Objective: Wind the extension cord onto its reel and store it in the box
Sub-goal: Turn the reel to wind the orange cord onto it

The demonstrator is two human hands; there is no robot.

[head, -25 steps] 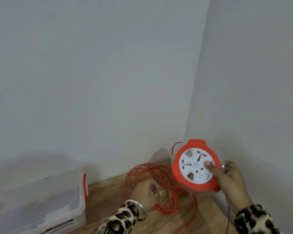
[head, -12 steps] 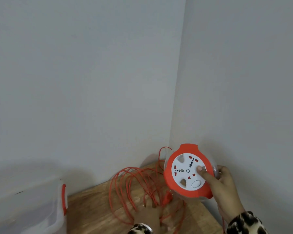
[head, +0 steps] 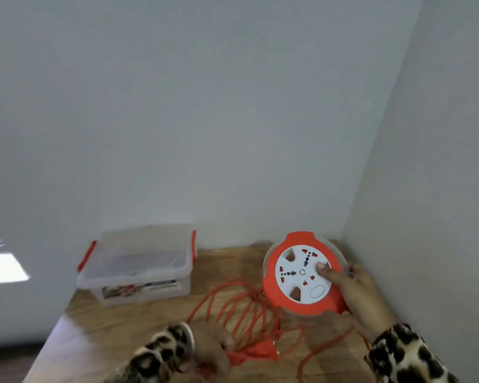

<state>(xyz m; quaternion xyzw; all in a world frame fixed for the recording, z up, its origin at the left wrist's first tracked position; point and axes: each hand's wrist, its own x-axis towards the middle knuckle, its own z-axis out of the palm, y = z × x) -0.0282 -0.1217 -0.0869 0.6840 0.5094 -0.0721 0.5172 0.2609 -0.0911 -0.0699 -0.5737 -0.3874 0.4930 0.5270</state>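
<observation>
At lower right of the frame, the right hand point(head: 362, 288) grips an orange-and-white cord reel point(head: 302, 273), thumb on its face. At the bottom centre, the blurred left hand point(head: 213, 348) grasps the loose orange extension cord point(head: 233, 302) on the wooden table point(head: 100, 335). A lidded clear plastic box point(head: 138, 265) sits left of centre.

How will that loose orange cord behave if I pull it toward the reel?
Probably floppy: the cord lies in slack, overlapping loops on the table. It may snag, since the strands cross near the plug by the left hand. The reel, held upright by the right hand, looks round and could roll if released.
</observation>
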